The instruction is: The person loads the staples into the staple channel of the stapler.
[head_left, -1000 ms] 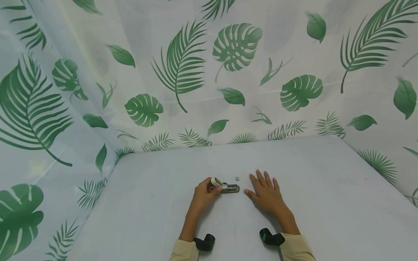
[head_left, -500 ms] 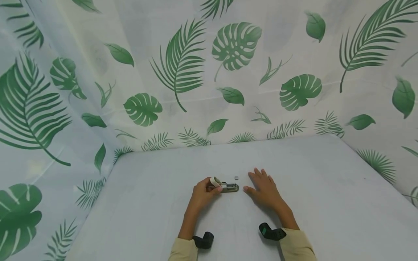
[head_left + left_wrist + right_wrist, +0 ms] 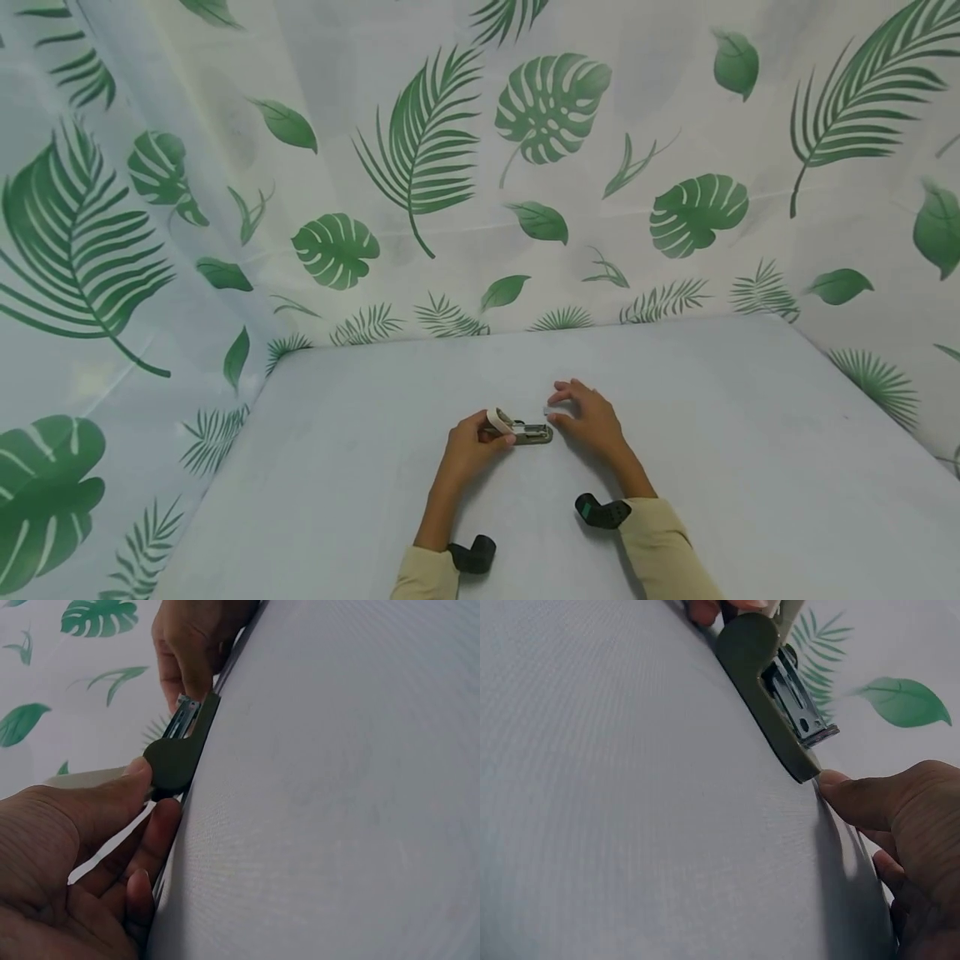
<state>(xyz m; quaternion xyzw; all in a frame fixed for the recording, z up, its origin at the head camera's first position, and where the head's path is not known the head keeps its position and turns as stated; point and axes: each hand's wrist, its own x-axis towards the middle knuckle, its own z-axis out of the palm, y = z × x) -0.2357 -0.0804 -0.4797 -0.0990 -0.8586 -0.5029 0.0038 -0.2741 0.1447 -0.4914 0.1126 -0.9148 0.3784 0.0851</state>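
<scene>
My left hand grips an olive-green and cream stapler at its hinge end, thumb on the near side. Its cream top arm is swung up and back, baring the metal magazine. The stapler's base lies along the white table. Just beyond its front end, my right hand has thumb and index finger bent round a small grey block, which looks like a short strip of staples. In the right wrist view, the right thumb comes close by the stapler's nose, and the block is hidden there.
The white-covered table spreads out around both hands. Behind and at the sides hang pale cloth walls printed with green leaves. Black wrist cameras, one on the left wrist and one on the right, stick out above the table.
My right hand has moved left from its flat, spread pose on the table, bending its thumb and index finger round the small grey block. The left hand and stapler stay put.
</scene>
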